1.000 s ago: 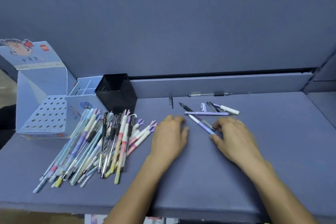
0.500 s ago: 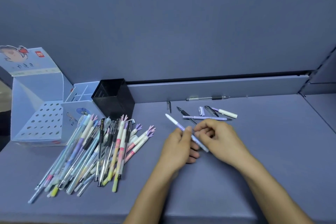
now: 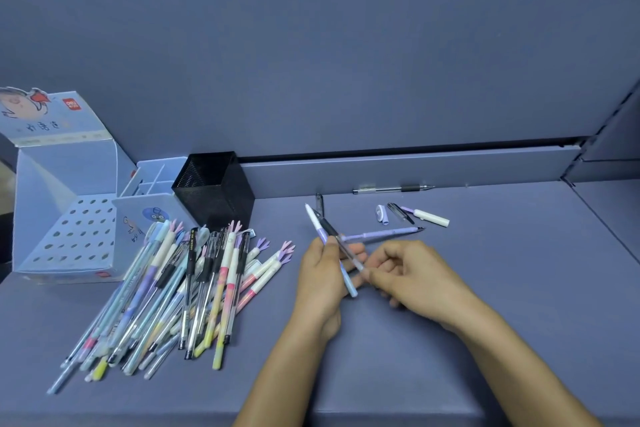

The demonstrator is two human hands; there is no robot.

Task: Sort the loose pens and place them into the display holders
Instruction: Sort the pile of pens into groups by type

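Observation:
My left hand (image 3: 320,276) grips a white and purple pen (image 3: 316,222), its tip pointing up and away. My right hand (image 3: 412,276) pinches the lower end of a clear black-grip pen (image 3: 330,229) that crosses the first one. A large pile of loose pens (image 3: 180,288) lies to the left. Behind the pile stand a black mesh holder (image 3: 214,189), a blue compartment holder (image 3: 152,184) and a perforated blue display box (image 3: 69,239). A purple pen (image 3: 384,233) lies just beyond my hands.
Further back lie a clear pen with a black grip (image 3: 393,188), a white marker (image 3: 431,217), a purple cap (image 3: 381,214), a dark cap (image 3: 400,211) and a small clip (image 3: 319,202). A raised ledge (image 3: 415,166) runs along the back of the shelf.
My left hand took over the white and purple pen and turned it upright. My right hand picked up the clear black-grip pen and brought it against the first.

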